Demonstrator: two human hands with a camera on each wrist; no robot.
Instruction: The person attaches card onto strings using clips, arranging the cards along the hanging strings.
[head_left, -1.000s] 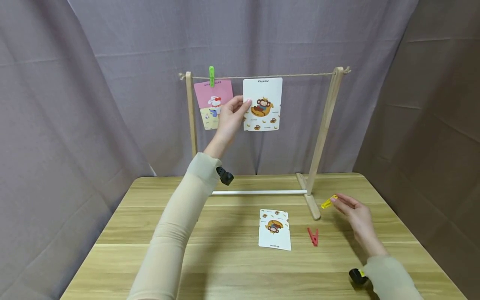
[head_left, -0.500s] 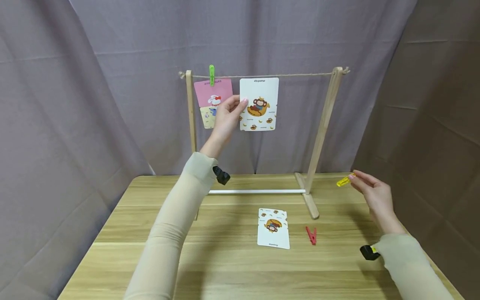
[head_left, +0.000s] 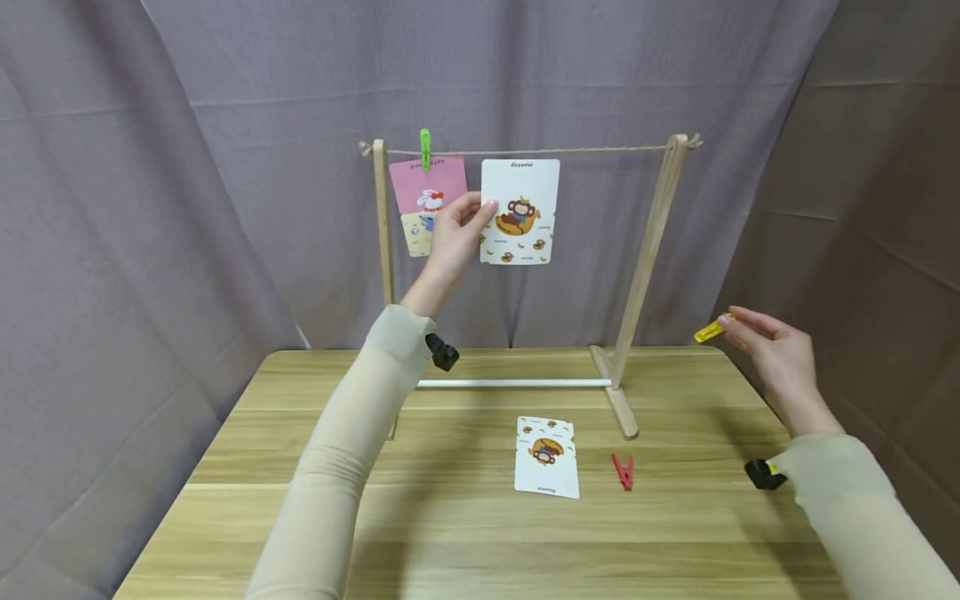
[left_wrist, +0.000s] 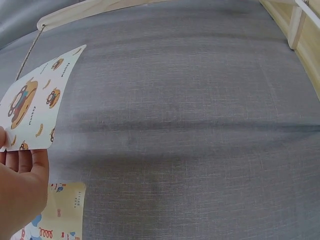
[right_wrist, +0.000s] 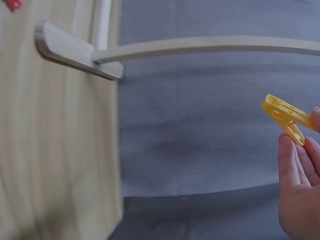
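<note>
A white monkey card [head_left: 520, 183] is pinched along its left edge by my left hand [head_left: 453, 237], its top just below the string [head_left: 600, 150]. In the left wrist view the thumb lies on the front of the card [left_wrist: 42, 100] and the fingers behind it. My right hand [head_left: 783, 362] pinches a yellow clothespin [head_left: 711, 330] between thumb and fingertips, off to the right of the wooden rack [head_left: 648, 258]. The right wrist view has the clothespin [right_wrist: 285, 115] apart from anything else. Behind my left hand, a green clothespin [head_left: 425, 150] holds a pink and yellow card [head_left: 420, 187] on the string.
Another monkey card [head_left: 547, 475] lies on the wooden table [head_left: 480, 550], with a red clothespin [head_left: 623, 472] to its right. A white crossbar [head_left: 517, 383] joins the rack's feet. Grey curtains [head_left: 300, 167] hang behind and at the sides.
My right hand has moved up and to the right with the yellow clothespin. The left hand and its card have shifted slightly left, then barely moved.
</note>
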